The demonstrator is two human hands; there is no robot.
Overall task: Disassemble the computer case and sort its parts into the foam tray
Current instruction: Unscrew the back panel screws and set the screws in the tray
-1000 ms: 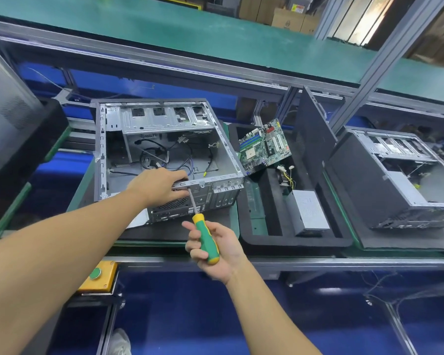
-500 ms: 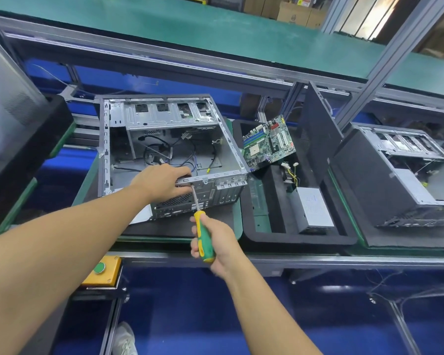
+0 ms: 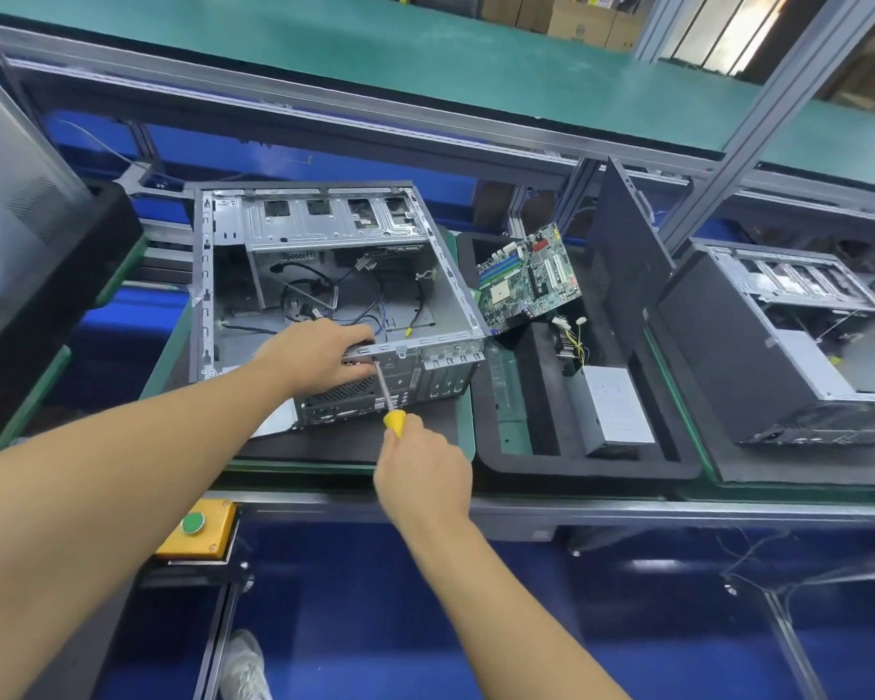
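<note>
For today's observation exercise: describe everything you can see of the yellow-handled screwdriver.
The yellow-handled screwdriver has a thin bare-metal shaft and a plastic-looking grip, mostly hidden in the right hand gripping it. It slants up and away, tip at the upper rear edge of the open grey metal computer case, beside the left hand.

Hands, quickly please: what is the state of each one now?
Left hand: closed, gripping the rear edge of the computer case.
Right hand: closed, holding the screwdriver.
</note>
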